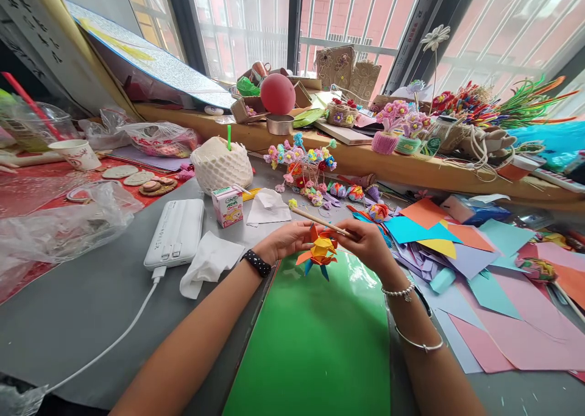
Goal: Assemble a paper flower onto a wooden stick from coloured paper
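Note:
Between my two hands is a folded paper flower (321, 251), yellow in the middle with orange and blue points. My left hand (289, 239) pinches it at its left edge. In my right hand (367, 243) is a thin wooden stick (320, 220), slanting up to the left across the top of the flower. A small yellow piece (292, 203) shows at the stick's far end. Whether the right fingers also touch the flower is hard to tell. Both hands are above the far end of a green mat (315, 343).
Coloured paper sheets (512, 306) lie right of the mat. To the left are a white power bank (176, 233) with a cable, crumpled tissue (212, 260), a drink carton (227, 206) and a wrapped coconut (222, 165). A flower basket (302, 169) stands behind, before a crowded sill (214, 126).

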{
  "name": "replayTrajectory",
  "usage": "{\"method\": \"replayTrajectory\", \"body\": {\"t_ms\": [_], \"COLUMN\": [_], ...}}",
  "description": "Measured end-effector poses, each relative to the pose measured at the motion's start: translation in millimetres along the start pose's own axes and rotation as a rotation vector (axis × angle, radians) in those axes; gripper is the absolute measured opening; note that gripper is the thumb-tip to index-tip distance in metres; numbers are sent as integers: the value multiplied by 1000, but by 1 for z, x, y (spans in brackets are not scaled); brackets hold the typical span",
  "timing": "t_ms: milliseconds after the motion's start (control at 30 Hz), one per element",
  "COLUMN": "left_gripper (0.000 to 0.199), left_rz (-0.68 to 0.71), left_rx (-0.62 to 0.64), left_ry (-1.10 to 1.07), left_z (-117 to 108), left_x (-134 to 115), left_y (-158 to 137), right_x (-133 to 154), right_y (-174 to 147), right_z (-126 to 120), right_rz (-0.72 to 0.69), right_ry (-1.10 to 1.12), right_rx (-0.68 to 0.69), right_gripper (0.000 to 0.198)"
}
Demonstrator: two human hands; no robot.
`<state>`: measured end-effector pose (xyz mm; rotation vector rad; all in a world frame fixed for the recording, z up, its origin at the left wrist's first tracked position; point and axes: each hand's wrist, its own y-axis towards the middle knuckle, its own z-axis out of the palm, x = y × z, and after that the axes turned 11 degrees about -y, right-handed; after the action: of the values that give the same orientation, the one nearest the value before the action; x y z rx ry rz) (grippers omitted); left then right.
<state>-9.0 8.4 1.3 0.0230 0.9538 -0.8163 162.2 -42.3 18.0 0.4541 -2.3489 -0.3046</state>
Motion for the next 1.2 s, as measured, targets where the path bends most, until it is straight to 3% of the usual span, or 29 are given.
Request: {"method": "replayTrajectory", "body": {"t_ms": [433,933,1100,1200], "left_gripper": [18,19,19,20], "left_rz": [15,74,63,70], "left_rx": [1,-37,-68,-75], "left_ry": [121,194,141,123], "left_z": [-2,3,0,0], "left_x": [-1,3,3,3], "left_y": [2,-2,2,3], "right_x": [6,14,13,12], "right_y": [0,-1,0,0], "right_z": [-6,-5,2,3], "right_rz": [-44,0,-12,-18], "right_ry": [-99,-224,-358,-327], "right_rx": [99,81,35,29], "right_gripper": [15,13,6,7]}}
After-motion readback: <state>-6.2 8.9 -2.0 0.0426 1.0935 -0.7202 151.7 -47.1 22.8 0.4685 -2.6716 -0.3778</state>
